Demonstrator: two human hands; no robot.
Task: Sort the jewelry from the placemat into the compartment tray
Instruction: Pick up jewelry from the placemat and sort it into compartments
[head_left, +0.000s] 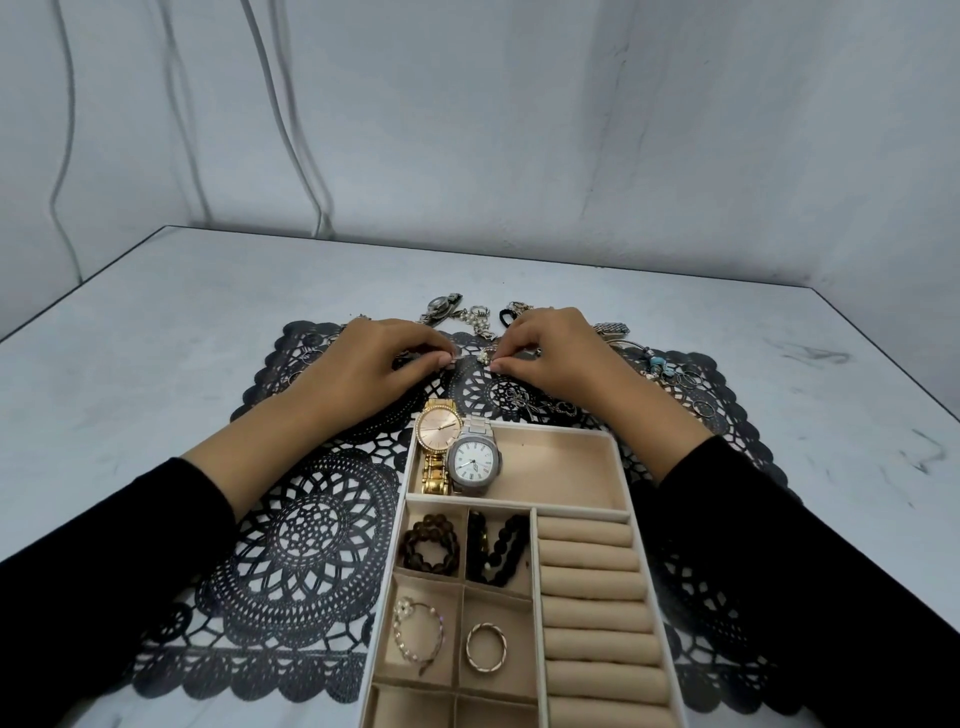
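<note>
A beige compartment tray (621, 452) sits on a black lace placemat (306, 525). Its far compartment holds a gold watch (437, 436) and a silver watch (474, 460). Smaller compartments hold dark bead bracelets (430, 543), a thin bracelet (415, 634) and a ring-like bangle (485, 647). My left hand (363, 364) and my right hand (550, 353) meet over the placemat's far middle, fingertips pinched on a small silver chain piece (483, 353). More jewelry lies beyond: a small watch (441, 306), a beaded charm bracelet (657, 364) and several rings (696, 395).
The tray's right column has padded ring rolls (592, 582). The placemat lies on a pale marbled table (156, 338) against a grey wall. Cables (291, 130) hang down the wall at the back left.
</note>
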